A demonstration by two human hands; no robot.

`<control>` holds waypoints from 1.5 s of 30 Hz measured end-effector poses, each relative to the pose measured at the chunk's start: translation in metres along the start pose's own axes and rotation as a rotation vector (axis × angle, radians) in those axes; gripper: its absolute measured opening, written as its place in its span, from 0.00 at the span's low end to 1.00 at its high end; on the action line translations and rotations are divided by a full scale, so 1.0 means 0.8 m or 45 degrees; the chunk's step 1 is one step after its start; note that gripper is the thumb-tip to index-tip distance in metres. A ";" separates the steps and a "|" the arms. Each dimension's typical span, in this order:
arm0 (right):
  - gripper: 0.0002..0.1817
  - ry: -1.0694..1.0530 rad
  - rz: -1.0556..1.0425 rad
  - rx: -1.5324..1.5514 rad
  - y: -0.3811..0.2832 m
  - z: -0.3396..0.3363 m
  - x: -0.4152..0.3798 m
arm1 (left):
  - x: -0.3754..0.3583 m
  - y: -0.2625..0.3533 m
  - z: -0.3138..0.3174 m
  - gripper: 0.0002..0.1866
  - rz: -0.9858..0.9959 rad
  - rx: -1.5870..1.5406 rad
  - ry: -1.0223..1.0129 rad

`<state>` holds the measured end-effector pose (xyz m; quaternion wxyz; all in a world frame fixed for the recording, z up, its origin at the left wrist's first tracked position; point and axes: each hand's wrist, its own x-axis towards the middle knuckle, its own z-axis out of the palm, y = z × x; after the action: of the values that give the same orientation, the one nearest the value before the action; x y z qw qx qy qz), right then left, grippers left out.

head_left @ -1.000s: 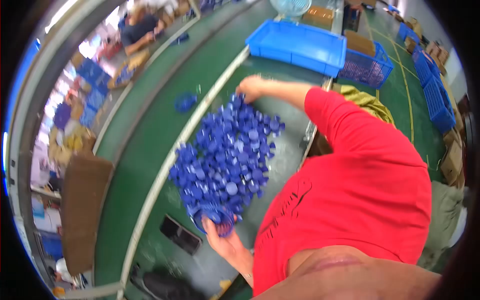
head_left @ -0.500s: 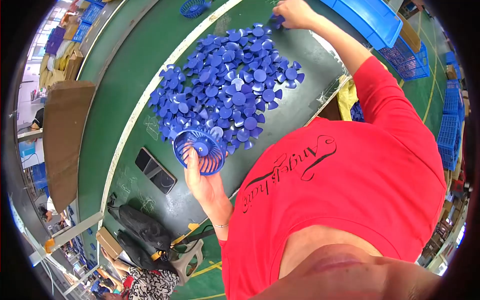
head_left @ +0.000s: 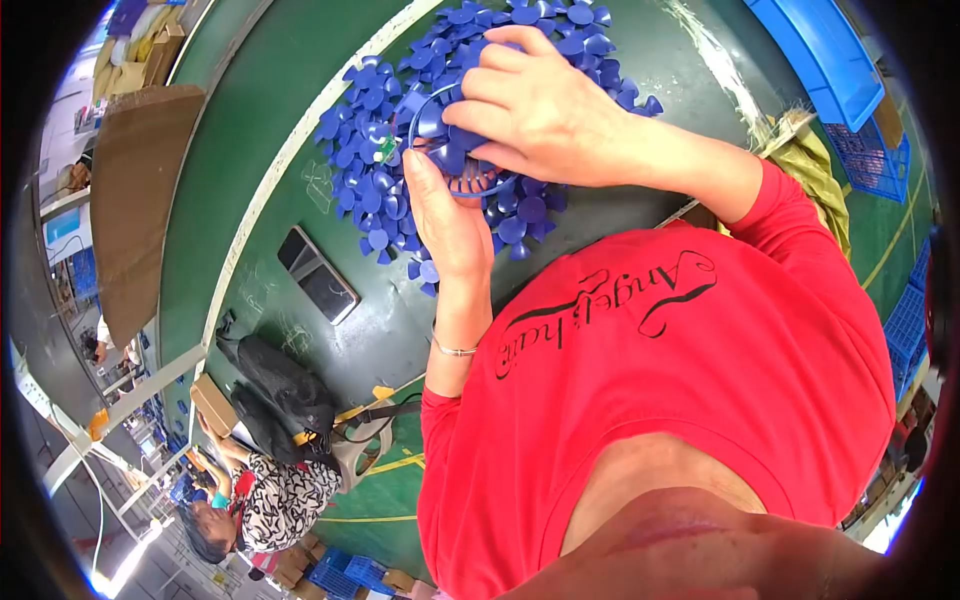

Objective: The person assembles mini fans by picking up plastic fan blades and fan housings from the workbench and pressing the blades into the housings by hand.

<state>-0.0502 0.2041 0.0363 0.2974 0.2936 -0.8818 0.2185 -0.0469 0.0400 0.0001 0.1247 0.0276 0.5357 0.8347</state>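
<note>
My left hand (head_left: 450, 220) grips a blue round slotted fan cage (head_left: 412, 125) from below, its thumb on the near rim. Over the cage's open side, my right hand (head_left: 540, 110) has its fingers curled round a blue fan blade (head_left: 450, 158), which sits at least partly inside the rim. The fingers hide much of the blade and the cage's middle. Behind and around both hands lies a heap of blue fan blades (head_left: 372, 200) on the green table (head_left: 290, 190). A small green piece (head_left: 385, 150) shows at the heap, just left of the cage.
A phone (head_left: 318, 275) lies left of the heap. Near the table edge rests a black bag (head_left: 285, 375). Blue crates (head_left: 865, 160) and a blue tray (head_left: 815, 50) stand at the right. Another person (head_left: 280, 500) in a patterned top is at lower left.
My right hand has come from the far side of the heap to the cage, bringing a blue fan blade. My left hand has shifted up and right, over the heap. The view has shifted.
</note>
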 end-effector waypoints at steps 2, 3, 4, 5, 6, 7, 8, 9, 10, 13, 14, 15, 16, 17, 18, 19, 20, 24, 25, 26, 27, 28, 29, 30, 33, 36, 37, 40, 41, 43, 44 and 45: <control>0.20 -0.034 0.003 0.026 -0.004 0.008 0.001 | 0.001 -0.005 -0.007 0.24 0.043 0.088 0.059; 0.20 -0.064 0.005 0.033 -0.005 0.010 0.001 | 0.004 -0.007 -0.005 0.23 0.073 0.120 0.069; 0.20 -0.089 -0.028 -0.004 -0.006 0.013 0.000 | 0.002 -0.006 -0.002 0.21 -0.022 0.041 0.197; 0.19 -0.114 -0.033 -0.026 -0.007 0.016 0.000 | 0.004 -0.004 0.002 0.18 -0.033 -0.028 0.271; 0.18 -0.114 -0.026 -0.043 -0.009 0.018 0.000 | 0.004 -0.006 -0.005 0.18 -0.035 0.057 0.195; 0.18 -0.109 -0.031 -0.065 -0.008 0.019 0.002 | 0.009 -0.006 -0.012 0.19 -0.020 0.140 0.121; 0.18 -0.068 -0.047 -0.078 -0.006 0.020 0.005 | 0.013 -0.006 -0.011 0.17 0.025 0.145 0.114; 0.18 -0.026 -0.063 -0.081 -0.004 0.023 0.007 | 0.017 -0.004 -0.010 0.16 0.068 0.157 0.115; 0.23 0.031 -0.079 -0.098 -0.006 0.025 0.010 | 0.020 -0.004 -0.013 0.16 0.069 0.144 0.116; 0.34 0.137 0.057 -0.053 -0.012 0.003 0.029 | 0.020 0.009 -0.014 0.19 0.198 0.178 0.147; 0.35 0.063 0.176 0.068 -0.010 0.004 0.031 | 0.019 0.013 -0.015 0.20 0.217 0.231 0.170; 0.36 -0.011 0.299 0.193 -0.008 0.008 0.032 | 0.016 0.020 -0.012 0.20 0.264 0.247 0.154; 0.37 -0.183 0.459 0.437 -0.003 0.010 0.034 | 0.015 0.020 -0.013 0.19 0.284 0.291 0.145; 0.37 -0.231 0.463 0.472 0.000 0.014 0.035 | 0.015 0.020 -0.015 0.19 0.299 0.338 0.133; 0.36 -0.276 0.467 0.504 0.005 0.019 0.035 | 0.016 0.019 -0.019 0.19 0.318 0.404 0.132; 0.36 -0.322 0.468 0.531 0.010 0.023 0.036 | 0.018 0.017 -0.023 0.19 0.342 0.466 0.129; 0.35 -0.289 0.461 0.541 0.010 0.028 0.035 | 0.021 0.016 -0.026 0.19 0.368 0.523 0.128; 0.26 -0.143 0.438 0.499 -0.003 0.040 0.035 | 0.032 0.011 -0.036 0.19 0.509 0.681 0.185; 0.26 -0.112 0.432 0.469 -0.003 0.045 0.035 | 0.032 0.014 -0.035 0.20 0.517 0.683 0.202; 0.26 -0.083 0.422 0.438 -0.003 0.046 0.036 | 0.032 0.019 -0.031 0.20 0.528 0.683 0.224; 0.26 -0.057 0.411 0.410 -0.003 0.047 0.038 | 0.035 0.022 -0.028 0.20 0.538 0.684 0.249; 0.26 -0.005 0.396 0.342 -0.001 0.050 0.043 | 0.042 0.023 -0.029 0.20 0.582 0.718 0.279; 0.26 -0.018 0.428 0.365 0.005 0.051 0.051 | 0.048 0.028 -0.026 0.20 0.556 0.642 0.257; 0.26 -0.031 0.460 0.390 0.011 0.051 0.061 | 0.057 0.037 -0.018 0.21 0.497 0.641 0.289; 0.30 -0.090 0.565 0.513 0.047 0.044 0.104 | 0.095 0.057 -0.021 0.28 0.343 0.264 0.101; 0.36 -0.167 0.863 0.779 0.143 0.067 0.141 | 0.096 0.079 -0.011 0.27 0.334 0.133 0.092; 0.37 -0.153 0.999 0.934 0.173 0.064 0.146 | 0.096 0.080 -0.016 0.27 0.326 0.189 0.071; 0.42 -0.042 1.167 0.532 0.284 0.061 0.133 | 0.089 0.071 -0.044 0.24 0.263 0.283 0.018; 0.38 0.002 1.067 0.004 0.330 0.068 0.117 | 0.084 0.068 -0.049 0.20 0.221 0.307 0.040; 0.23 -0.228 1.333 -0.514 0.364 0.049 0.097 | 0.073 0.059 -0.060 0.16 0.138 0.285 0.020; 0.23 -0.281 1.388 -0.622 0.394 0.052 0.078 | 0.067 0.057 -0.058 0.13 0.120 0.270 0.033; 0.20 -0.274 1.403 -0.677 0.414 0.054 0.059 | 0.062 0.053 -0.058 0.13 0.101 0.252 0.036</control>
<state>-0.3129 0.4043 -0.0338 0.1134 -0.2685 -0.9530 0.0821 -0.1105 -0.0060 0.0142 0.0807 0.0494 0.6156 0.7823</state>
